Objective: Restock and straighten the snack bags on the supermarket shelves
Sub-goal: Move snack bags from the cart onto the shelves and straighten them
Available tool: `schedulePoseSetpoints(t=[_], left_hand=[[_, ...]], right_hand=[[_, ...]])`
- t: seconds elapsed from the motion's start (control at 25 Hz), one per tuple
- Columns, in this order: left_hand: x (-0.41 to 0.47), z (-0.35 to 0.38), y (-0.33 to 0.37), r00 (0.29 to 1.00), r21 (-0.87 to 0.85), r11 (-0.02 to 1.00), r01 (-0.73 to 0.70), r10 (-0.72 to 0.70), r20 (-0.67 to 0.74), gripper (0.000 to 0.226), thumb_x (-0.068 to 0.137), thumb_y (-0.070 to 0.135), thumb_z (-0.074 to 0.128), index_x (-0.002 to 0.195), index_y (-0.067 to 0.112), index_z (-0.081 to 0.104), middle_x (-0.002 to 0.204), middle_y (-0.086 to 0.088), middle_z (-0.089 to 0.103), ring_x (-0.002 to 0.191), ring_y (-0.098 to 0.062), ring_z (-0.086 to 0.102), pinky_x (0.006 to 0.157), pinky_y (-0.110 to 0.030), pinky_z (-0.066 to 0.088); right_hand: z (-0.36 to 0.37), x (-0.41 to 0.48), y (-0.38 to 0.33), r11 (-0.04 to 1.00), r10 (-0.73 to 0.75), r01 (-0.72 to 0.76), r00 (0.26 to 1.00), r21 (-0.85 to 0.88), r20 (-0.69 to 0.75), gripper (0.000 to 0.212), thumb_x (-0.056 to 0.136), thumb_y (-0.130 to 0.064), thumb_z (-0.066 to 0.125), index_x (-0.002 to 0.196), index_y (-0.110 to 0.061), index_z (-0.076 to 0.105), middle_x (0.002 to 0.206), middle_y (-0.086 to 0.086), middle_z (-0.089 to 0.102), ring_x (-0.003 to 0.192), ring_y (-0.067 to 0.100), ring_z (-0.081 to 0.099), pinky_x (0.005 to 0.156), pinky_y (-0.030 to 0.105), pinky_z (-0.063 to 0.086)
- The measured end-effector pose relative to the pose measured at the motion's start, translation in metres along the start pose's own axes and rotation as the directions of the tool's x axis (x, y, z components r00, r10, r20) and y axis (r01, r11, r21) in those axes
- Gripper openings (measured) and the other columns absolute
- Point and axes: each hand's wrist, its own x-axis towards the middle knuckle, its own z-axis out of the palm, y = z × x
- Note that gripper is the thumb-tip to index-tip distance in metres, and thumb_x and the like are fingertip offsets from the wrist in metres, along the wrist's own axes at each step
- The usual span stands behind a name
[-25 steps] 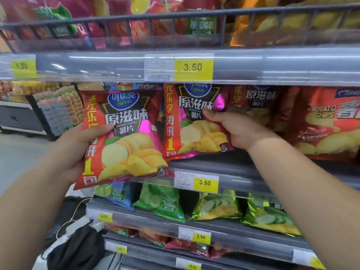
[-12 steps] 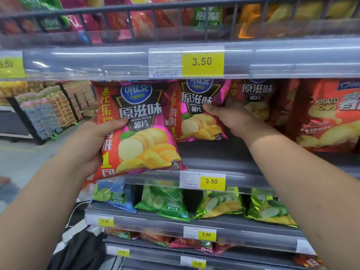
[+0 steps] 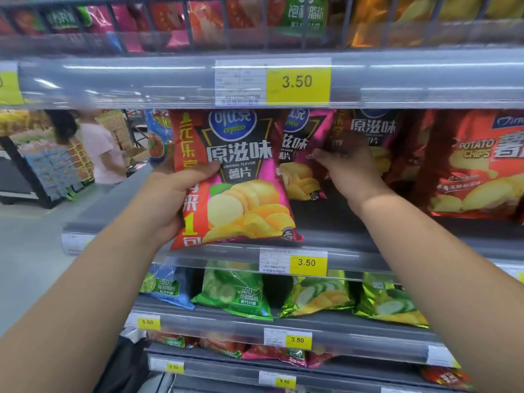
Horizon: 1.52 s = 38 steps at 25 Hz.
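Up and to the right has come the left hand (image 3: 167,202), its thumb clamping a glossy red-and-magenta foil crisp bag (image 3: 241,177) upright, just near of the grey shelf edge (image 3: 368,252). Right of it and farther in, the right hand (image 3: 350,168) pinches a matching second bag (image 3: 300,148) on the shelf. The held bag overlaps that one's left side, so it probably only needs pushing straight away.

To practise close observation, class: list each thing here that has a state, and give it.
left hand: grips front bag's left edge.
front bag: upright, held at the front of the shelf.
right hand: grips second bag.
second bag: upright on shelf, partly behind front bag.
red chip bag: standing on shelf, untouched.
green bags: lying tilted on the shelf below.
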Motion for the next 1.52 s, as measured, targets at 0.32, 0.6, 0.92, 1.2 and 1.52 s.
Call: schedulePoseSetpoints(t=[0.32,0.6,0.92,1.2,1.52], left_hand=[[0.015,0.076,-0.02,0.987,-0.014,1.0,0.026,-0.024,0.159,0.035,0.08,0.002,0.071,0.112,0.014,0.063,0.086,-0.005,0.076,0.071,-0.021,0.073,0.065,-0.037,0.062],[0.031,0.106,-0.032,0.972,0.229,0.964,-0.133,0.082,0.219,0.037,0.075,0.021,0.083,0.101,0.028,0.059,0.097,0.004,0.074,0.088,-0.016,0.073,0.08,-0.037,0.058],[0.039,0.073,-0.048,0.754,0.744,0.444,-0.5,0.645,0.122,0.045,0.071,0.036,0.075,0.112,0.027,0.062,0.118,-0.007,0.054,0.111,-0.021,0.052,0.101,-0.029,0.036],[0.048,0.071,-0.049,0.865,0.864,0.333,-0.377,0.461,0.2,0.082,0.077,0.028,0.08,0.146,0.032,0.034,0.156,-0.009,0.014,0.142,-0.035,0.026,0.109,-0.047,0.032],[0.06,0.058,-0.042,0.906,0.876,0.317,-0.365,0.337,0.256,0.1,0.084,0.026,0.074,0.155,0.035,0.004,0.163,-0.004,-0.004,0.146,-0.032,0.024,0.11,-0.047,0.034]], right_hand=[[-0.041,-0.043,-0.012,0.981,0.012,-0.025,0.998,0.193,0.068,0.042,0.068,-0.062,0.073,0.099,-0.038,0.06,0.102,-0.013,0.067,0.105,0.009,0.061,0.095,0.029,0.044],[-0.066,-0.042,-0.003,0.996,0.067,-0.077,0.98,0.045,0.188,0.103,0.048,-0.032,0.093,0.137,-0.028,0.041,0.115,-0.008,0.068,0.104,0.013,0.066,0.095,0.041,0.053],[-0.086,-0.017,0.007,0.996,0.08,-0.082,0.994,-0.02,-0.07,0.078,0.069,-0.009,0.085,0.136,-0.016,0.045,0.118,0.001,0.066,0.104,0.019,0.064,0.09,0.033,0.052],[-0.074,-0.002,0.01,0.993,0.018,-0.035,0.989,-0.112,-0.15,0.066,0.076,-0.011,0.079,0.132,-0.014,0.045,0.122,0.002,0.063,0.109,0.019,0.06,0.099,0.037,0.048],[-0.07,0.012,0.008,0.97,0.009,-0.038,0.993,-0.241,-0.118,0.069,0.081,-0.017,0.076,0.138,-0.009,0.038,0.127,0.004,0.059,0.113,0.019,0.056,0.096,0.027,0.045]])
